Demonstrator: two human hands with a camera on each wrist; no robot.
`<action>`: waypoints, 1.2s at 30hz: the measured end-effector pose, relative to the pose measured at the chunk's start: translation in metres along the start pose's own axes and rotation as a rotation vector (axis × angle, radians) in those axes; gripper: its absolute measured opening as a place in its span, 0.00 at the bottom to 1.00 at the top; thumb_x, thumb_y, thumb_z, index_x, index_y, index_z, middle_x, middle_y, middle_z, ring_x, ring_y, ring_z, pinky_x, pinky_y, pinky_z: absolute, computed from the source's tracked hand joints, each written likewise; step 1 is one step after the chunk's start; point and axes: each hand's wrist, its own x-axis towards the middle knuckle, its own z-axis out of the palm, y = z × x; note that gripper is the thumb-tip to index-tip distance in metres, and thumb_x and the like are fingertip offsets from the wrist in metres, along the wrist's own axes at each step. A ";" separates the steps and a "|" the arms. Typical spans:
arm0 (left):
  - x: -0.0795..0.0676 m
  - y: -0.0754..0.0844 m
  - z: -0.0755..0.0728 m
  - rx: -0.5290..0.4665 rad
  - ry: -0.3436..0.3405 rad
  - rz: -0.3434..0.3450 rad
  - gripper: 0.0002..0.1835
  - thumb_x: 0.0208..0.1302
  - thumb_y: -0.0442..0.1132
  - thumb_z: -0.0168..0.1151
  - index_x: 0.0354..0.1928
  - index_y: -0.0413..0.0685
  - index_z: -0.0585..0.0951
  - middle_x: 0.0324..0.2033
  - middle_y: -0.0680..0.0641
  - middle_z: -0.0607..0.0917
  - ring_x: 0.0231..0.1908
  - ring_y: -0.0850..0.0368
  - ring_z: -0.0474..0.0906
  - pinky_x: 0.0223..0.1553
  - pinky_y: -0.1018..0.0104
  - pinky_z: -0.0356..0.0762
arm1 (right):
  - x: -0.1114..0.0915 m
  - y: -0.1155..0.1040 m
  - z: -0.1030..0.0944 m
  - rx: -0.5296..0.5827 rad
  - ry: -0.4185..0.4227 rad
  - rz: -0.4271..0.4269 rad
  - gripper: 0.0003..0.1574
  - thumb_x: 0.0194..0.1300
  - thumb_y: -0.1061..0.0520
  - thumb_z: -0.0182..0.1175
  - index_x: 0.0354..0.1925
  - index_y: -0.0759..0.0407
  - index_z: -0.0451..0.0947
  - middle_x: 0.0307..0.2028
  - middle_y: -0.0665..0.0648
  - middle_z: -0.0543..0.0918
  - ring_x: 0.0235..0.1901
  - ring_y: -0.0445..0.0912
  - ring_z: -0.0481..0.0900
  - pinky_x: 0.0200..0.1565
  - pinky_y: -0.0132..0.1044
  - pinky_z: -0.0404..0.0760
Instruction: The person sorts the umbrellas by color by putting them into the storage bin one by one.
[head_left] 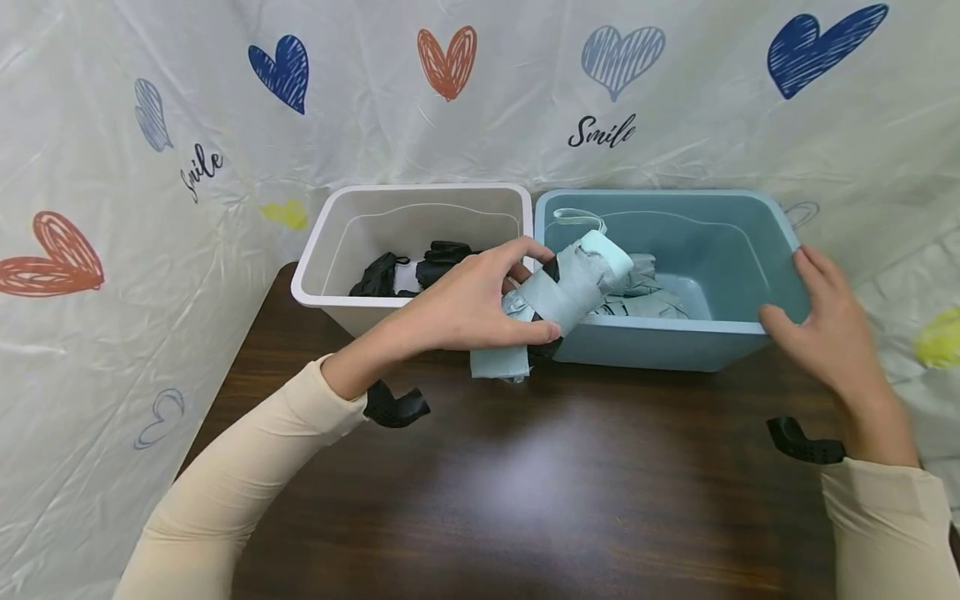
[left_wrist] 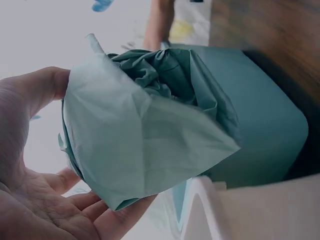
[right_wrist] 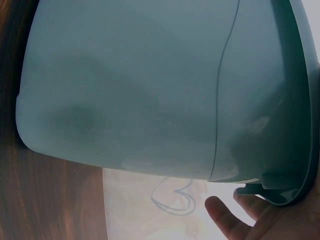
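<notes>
My left hand (head_left: 495, 304) grips a folded, pale blue-green umbrella (head_left: 573, 283), thumb on the near side and fingers on the far side. The umbrella slants over the front left corner of the blue bin (head_left: 645, 343), its light end cap and wrist loop toward the bin and its loose fabric end toward me. In the left wrist view the umbrella's fabric (left_wrist: 130, 135) hides much of the bin. My right hand (head_left: 832, 325) holds the blue bin by its front right corner; fingers (right_wrist: 227, 220) show beside the rim in the right wrist view.
More blue-green folded umbrellas (head_left: 645, 300) lie in the blue bin. A white bin (head_left: 352, 304) stands close on its left, with black folded items (head_left: 442, 258) inside. Both bins stand on a dark wooden table (head_left: 510, 500) against a heart-printed sheet (head_left: 510, 142).
</notes>
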 end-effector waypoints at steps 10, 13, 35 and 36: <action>0.043 0.007 -0.016 0.116 -0.017 0.079 0.38 0.58 0.54 0.76 0.69 0.59 0.72 0.54 0.50 0.87 0.48 0.61 0.83 0.46 0.65 0.84 | -0.005 0.000 -0.001 0.005 -0.006 0.006 0.51 0.68 0.53 0.53 0.83 0.65 0.49 0.84 0.68 0.51 0.80 0.74 0.52 0.77 0.75 0.52; 0.054 0.008 -0.020 0.151 -0.023 0.091 0.39 0.58 0.55 0.76 0.70 0.60 0.71 0.56 0.51 0.87 0.48 0.62 0.83 0.46 0.66 0.83 | -0.007 0.000 0.002 0.000 -0.009 0.005 0.51 0.69 0.53 0.53 0.83 0.65 0.50 0.84 0.68 0.51 0.80 0.74 0.52 0.77 0.75 0.52; 0.105 0.018 -0.013 0.331 -0.016 0.150 0.39 0.62 0.54 0.72 0.73 0.61 0.69 0.62 0.54 0.84 0.55 0.63 0.80 0.48 0.67 0.78 | 0.001 -0.002 -0.008 -0.066 -0.109 -0.003 0.53 0.69 0.50 0.50 0.85 0.65 0.45 0.85 0.69 0.47 0.80 0.74 0.50 0.76 0.75 0.51; 0.108 0.019 -0.012 0.342 -0.019 0.155 0.38 0.62 0.54 0.72 0.73 0.61 0.69 0.63 0.54 0.83 0.55 0.63 0.80 0.49 0.67 0.78 | 0.000 -0.003 -0.008 -0.067 -0.105 0.000 0.53 0.69 0.50 0.50 0.84 0.65 0.45 0.85 0.69 0.48 0.80 0.74 0.50 0.76 0.75 0.52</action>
